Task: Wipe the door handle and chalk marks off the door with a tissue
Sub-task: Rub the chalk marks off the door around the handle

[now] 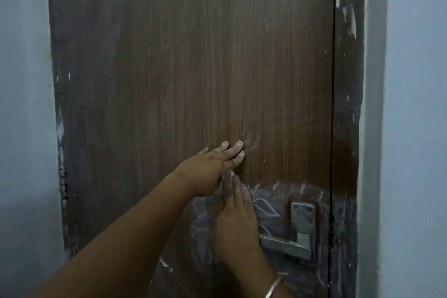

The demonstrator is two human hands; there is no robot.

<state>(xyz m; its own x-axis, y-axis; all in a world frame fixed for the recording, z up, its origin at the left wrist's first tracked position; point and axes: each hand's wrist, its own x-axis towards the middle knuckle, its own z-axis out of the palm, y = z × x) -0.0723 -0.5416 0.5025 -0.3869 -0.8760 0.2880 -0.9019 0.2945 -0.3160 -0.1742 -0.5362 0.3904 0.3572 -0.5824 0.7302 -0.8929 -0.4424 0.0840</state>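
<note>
Left hand [212, 164] lies flat against the brown door [169, 68], fingers extended and close together. Right hand [238, 220] lies just below it, fingers together over smeared chalk marks [268, 203]. No tissue can be made out. Metal door handle [287, 245] sits right of the hands.

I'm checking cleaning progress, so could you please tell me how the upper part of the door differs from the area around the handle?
The upper part of the door shows only faint smears; the area around the handle carries dense white chalk marks. Both share the same brown wood grain.
</note>
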